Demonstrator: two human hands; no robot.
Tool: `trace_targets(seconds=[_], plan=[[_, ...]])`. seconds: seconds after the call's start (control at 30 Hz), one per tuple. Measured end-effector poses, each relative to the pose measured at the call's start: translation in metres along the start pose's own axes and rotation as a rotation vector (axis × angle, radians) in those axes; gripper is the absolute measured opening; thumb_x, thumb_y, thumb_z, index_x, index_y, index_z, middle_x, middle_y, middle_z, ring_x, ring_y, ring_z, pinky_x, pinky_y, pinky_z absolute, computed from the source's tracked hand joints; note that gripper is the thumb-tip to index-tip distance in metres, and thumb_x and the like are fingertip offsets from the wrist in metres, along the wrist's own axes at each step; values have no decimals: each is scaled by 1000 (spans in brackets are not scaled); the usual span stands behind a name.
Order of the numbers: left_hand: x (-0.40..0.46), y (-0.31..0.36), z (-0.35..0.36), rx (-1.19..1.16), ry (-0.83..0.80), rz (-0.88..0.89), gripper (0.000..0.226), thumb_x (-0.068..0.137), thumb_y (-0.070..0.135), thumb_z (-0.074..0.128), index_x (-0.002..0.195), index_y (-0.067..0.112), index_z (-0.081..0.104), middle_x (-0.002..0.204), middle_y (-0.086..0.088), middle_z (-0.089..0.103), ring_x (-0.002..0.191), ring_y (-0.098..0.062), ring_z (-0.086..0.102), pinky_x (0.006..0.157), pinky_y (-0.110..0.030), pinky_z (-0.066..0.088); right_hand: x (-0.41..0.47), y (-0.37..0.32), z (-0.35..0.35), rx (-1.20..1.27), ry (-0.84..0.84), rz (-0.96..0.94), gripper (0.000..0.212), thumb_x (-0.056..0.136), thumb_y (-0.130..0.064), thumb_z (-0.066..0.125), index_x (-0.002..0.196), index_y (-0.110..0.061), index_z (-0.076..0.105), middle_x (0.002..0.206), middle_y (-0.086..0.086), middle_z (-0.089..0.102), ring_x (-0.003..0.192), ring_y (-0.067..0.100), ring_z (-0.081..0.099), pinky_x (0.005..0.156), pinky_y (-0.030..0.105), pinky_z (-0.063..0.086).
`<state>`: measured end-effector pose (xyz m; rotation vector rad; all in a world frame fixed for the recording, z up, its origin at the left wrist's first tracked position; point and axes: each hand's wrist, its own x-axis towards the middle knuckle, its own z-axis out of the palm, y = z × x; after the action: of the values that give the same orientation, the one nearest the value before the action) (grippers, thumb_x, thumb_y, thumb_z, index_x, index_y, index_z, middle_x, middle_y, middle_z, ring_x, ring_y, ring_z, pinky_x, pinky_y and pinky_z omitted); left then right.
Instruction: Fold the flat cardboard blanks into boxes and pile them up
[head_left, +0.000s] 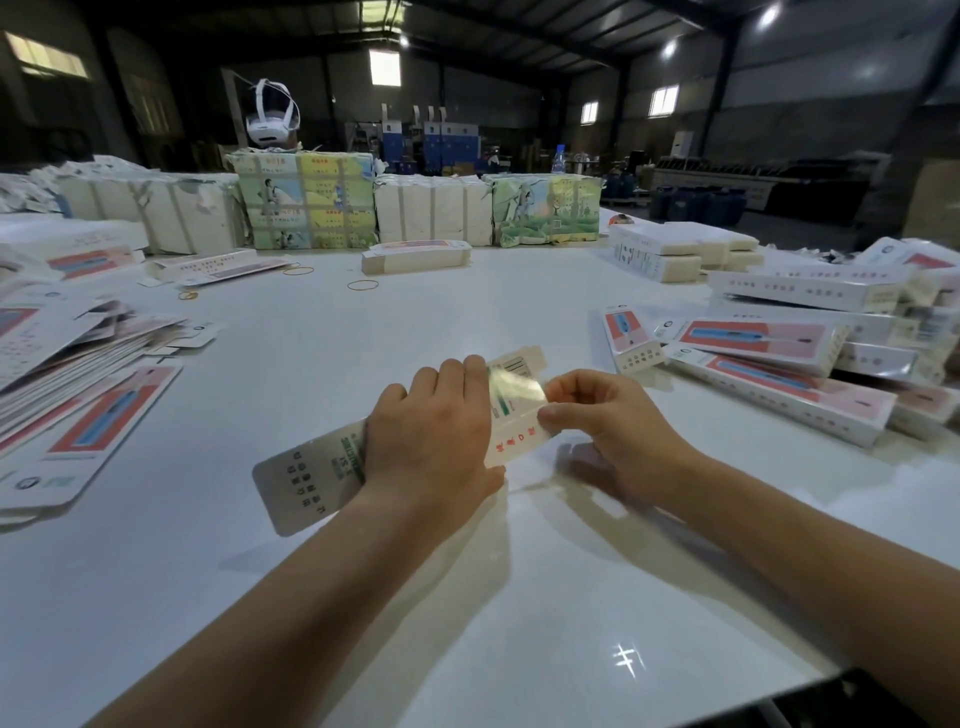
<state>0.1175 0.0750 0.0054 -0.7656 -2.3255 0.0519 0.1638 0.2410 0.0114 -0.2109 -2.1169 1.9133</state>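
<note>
Both hands hold one cardboard blank (332, 467) just above the white table (467, 597) — the left hand (431, 431) lies over its middle with fingers curled round it, the right hand (602, 415) pinches a flap at its far end. Right of the blank sits a pile of folded boxes (779, 364); left of it, a fanned heap of flat blanks (78, 374).

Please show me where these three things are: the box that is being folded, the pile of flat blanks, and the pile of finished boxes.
box being folded (511, 439): head view, on its white side panel with red print.
pile of flat blanks (98, 415): head view, on the top blank's red panel.
pile of finished boxes (763, 338): head view, on one box's pink front.
</note>
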Motion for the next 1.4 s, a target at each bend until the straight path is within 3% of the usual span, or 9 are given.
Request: trace_targets(seconds=[0.17, 0.3, 0.47, 0.57, 0.7, 0.87, 0.97, 1.2, 1.4], plan=[[2, -1, 0, 8, -5, -44, 84, 73, 54, 63, 135, 11, 26, 112, 0, 47, 95, -17, 50, 69, -27, 29, -1, -2, 2, 66, -64, 24, 17, 78, 8, 66, 78, -8, 61, 88, 12, 73, 89, 27, 70, 68, 24, 52], [2, 1, -3, 74, -10, -29, 79, 72, 48, 64, 133, 10, 32, 110, -1, 51, 92, -18, 52, 68, -28, 27, -2, -4, 0, 105, -88, 87, 19, 80, 9, 64, 75, -8, 56, 87, 11, 73, 92, 29, 69, 72, 31, 52], [2, -3, -4, 72, -34, 18, 30, 83, 31, 52, 111, 21, 48, 101, 5, 59, 82, -16, 58, 65, -27, 28, -6, -6, 3, 201, -160, 89, 26, 81, 12, 57, 63, -8, 57, 100, 23, 68, 84, 23, 68, 71, 31, 54], [2, -8, 1, -38, -44, -4, 42, 84, 44, 56, 120, 25, 44, 108, 7, 57, 86, -14, 55, 66, -25, 28, -7, -4, 3, 114, -94, -16, 23, 81, 8, 61, 67, -10, 58, 100, 15, 65, 96, 25, 63, 80, 30, 50], [4, -16, 0, -155, -21, -49, 57, 83, 55, 58, 130, 27, 43, 112, 9, 59, 87, -15, 57, 62, -26, 28, -8, -2, 1, -273, 62, -255, 19, 81, -10, 70, 81, -27, 63, 109, -6, 55, 97, -3, 53, 76, 2, 38], [2, -20, -3, -154, 9, -55, 65, 66, 41, 82, 117, 6, 60, 89, -9, 67, 69, -28, 62, 55, -30, 41, -10, 3, 0, -263, 379, -424, 21, 81, -14, 72, 85, -31, 60, 82, -8, 62, 72, 5, 57, 69, 15, 47], [3, -19, -3, -105, -1, -121, 75, 72, 51, 73, 130, 9, 49, 102, -7, 63, 83, -25, 60, 66, -32, 43, -14, 5, 8, -187, 302, -418, 25, 84, -7, 68, 84, -32, 68, 80, -12, 69, 76, 10, 66, 76, 29, 55], [0, -9, -4, -84, 20, -63, 79, 58, 49, 84, 119, 6, 60, 90, -8, 66, 73, -23, 62, 60, -30, 47, -16, 6, 19, -191, 141, -384, 36, 87, -5, 64, 89, -41, 65, 93, -9, 64, 72, 1, 60, 66, 17, 51], [-1, -8, 0, -102, 90, -2, 76, 43, 37, 93, 106, 2, 67, 81, -10, 68, 64, -26, 63, 55, -30, 49, -11, 4, 11, -74, 47, -225, 14, 85, -1, 64, 83, -13, 69, 80, 3, 71, 56, 8, 52, 58, 19, 46]])
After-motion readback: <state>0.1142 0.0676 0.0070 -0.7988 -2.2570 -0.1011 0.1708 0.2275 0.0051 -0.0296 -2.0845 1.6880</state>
